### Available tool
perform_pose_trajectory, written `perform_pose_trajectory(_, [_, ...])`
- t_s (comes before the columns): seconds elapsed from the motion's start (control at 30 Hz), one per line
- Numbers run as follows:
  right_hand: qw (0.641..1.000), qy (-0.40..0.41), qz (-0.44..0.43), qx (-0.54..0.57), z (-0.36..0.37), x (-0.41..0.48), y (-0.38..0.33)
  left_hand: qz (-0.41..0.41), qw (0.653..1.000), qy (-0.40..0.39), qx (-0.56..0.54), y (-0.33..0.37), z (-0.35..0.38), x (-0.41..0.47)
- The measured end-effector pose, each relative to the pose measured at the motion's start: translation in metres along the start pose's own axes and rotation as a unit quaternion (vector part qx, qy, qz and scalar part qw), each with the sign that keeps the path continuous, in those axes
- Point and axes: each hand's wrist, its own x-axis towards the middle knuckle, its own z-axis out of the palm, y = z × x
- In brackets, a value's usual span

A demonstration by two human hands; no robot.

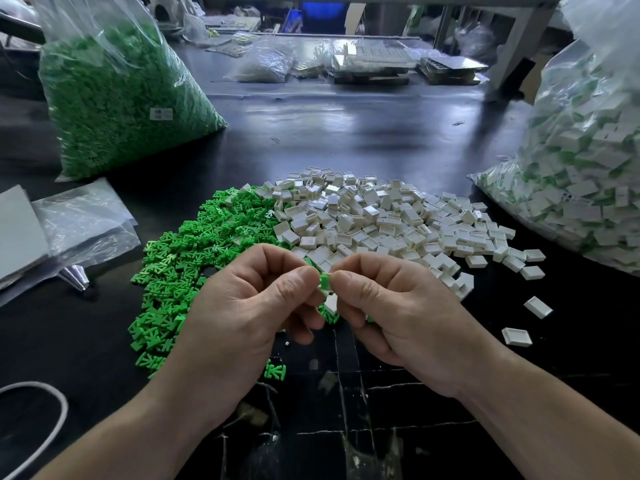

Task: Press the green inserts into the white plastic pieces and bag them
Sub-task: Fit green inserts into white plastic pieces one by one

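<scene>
Squarely between left hand [249,306] and right hand [391,306], green insert [324,282], perhaps seated.

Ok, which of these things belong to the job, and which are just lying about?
Job: green insert pinched between left hand and right hand; green insert pile; white piece pile; green-filled bag; bag of assembled pieces, right.
Lying about: white cord; far trays; far clear bag.
</scene>
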Motion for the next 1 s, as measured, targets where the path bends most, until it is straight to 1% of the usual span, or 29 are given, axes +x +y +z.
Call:
perform_pose_trajectory(0.1, [1.0, -0.001, 0.0, 0.01, -0.001, 0.001, 0.0, 0.004, 1.0, 0.001, 0.0, 0.0, -0.001, 0.0])
perform_pose_trajectory(0.17, [1.0, -0.006, -0.009, 0.0, -0.003, 0.0, 0.001, 0.018, 0.999, 0.002, 0.044, 0.0, -0.001, -0.001])
perform_pose_trajectory(0.27, [0.998, -0.008, -0.034, -0.045, -0.002, -0.001, 0.003, 0.04, 0.995, 0.006, 0.093, -0.002, 0.0, -0.004])
perform_pose_trajectory(0.4, [0.997, 0.0, -0.045, -0.055, -0.001, -0.001, 0.004, 0.05, 0.995, 0.007, 0.092, -0.003, 0.0, -0.004])
perform_pose_trajectory(0.5, [0.999, 0.001, -0.036, -0.028, 0.0, -0.001, 0.003, 0.019, 1.0, -0.009, 0.015, -0.002, 0.0, -0.001])
perform_pose_trajectory(0.6, [1.0, -0.001, -0.02, 0.02, 0.003, -0.001, 0.002, -0.028, 0.996, -0.043, -0.072, -0.001, 0.002, -0.001])
perform_pose_trajectory(0.7, [0.998, -0.02, -0.017, 0.052, 0.006, -0.001, 0.003, -0.075, 0.979, -0.098, -0.163, -0.001, 0.006, -0.002])
perform_pose_trajectory(0.77, [0.992, -0.044, -0.016, 0.114, 0.009, -0.002, 0.004, -0.087, 0.964, -0.129, -0.215, -0.001, 0.007, -0.002])
perform_pose_trajectory(0.83, [0.987, -0.044, -0.002, 0.153, 0.011, -0.001, 0.005, -0.092, 0.954, -0.136, -0.253, -0.001, 0.008, -0.003])
perform_pose_trajectory(1.0, [0.99, -0.025, 0.014, 0.138, 0.01, 0.001, 0.009, -0.085, 0.949, -0.117, -0.28, -0.002, 0.012, -0.003])
